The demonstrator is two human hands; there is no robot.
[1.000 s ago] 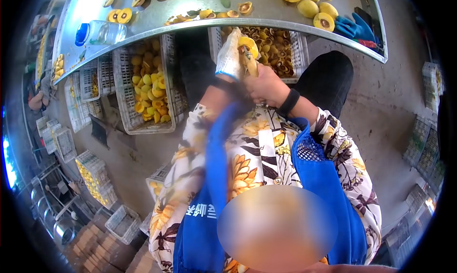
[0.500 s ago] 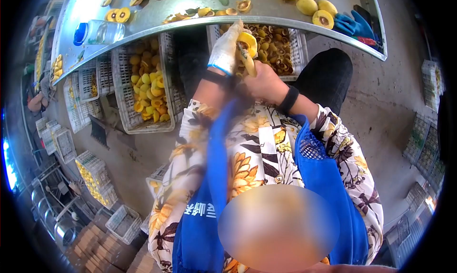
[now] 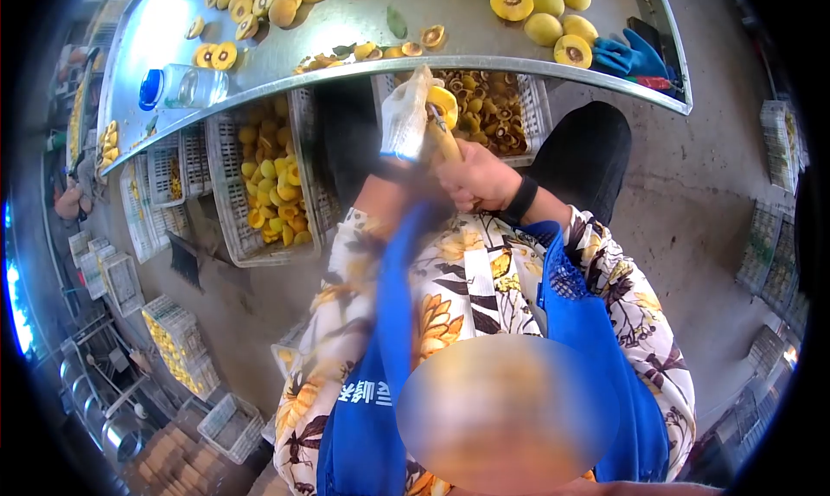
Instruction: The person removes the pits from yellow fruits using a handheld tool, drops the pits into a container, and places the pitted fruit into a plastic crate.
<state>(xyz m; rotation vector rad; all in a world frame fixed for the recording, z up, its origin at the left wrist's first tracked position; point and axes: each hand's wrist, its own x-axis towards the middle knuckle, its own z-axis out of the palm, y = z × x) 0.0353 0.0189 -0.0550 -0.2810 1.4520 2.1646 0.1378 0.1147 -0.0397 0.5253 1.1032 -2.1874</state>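
My left hand (image 3: 405, 120), in a whitish glove, is closed around a cut yellow fruit half (image 3: 443, 107) just below the table edge. My bare right hand (image 3: 480, 176), a black band on its wrist, grips a tool (image 3: 445, 140) with a light handle. The tool's metal end is against the fruit half. Beneath and beyond my hands is a white crate (image 3: 538, 107) of brownish-yellow fruit halves. Another white crate (image 3: 226, 193), holding yellow pieces, stands to the left.
On the metal table (image 3: 320, 57) lie whole and halved yellow fruits (image 3: 545, 29), fruit scraps, a clear bottle (image 3: 186, 87) with a blue cap, and blue gloves (image 3: 629, 57) at the right. More crates (image 3: 180, 340) stand on the floor at the left.
The table and both hands now appear lower in the view. The tool's handle shows more clearly between my hands, and the fruit half remains in my left hand.
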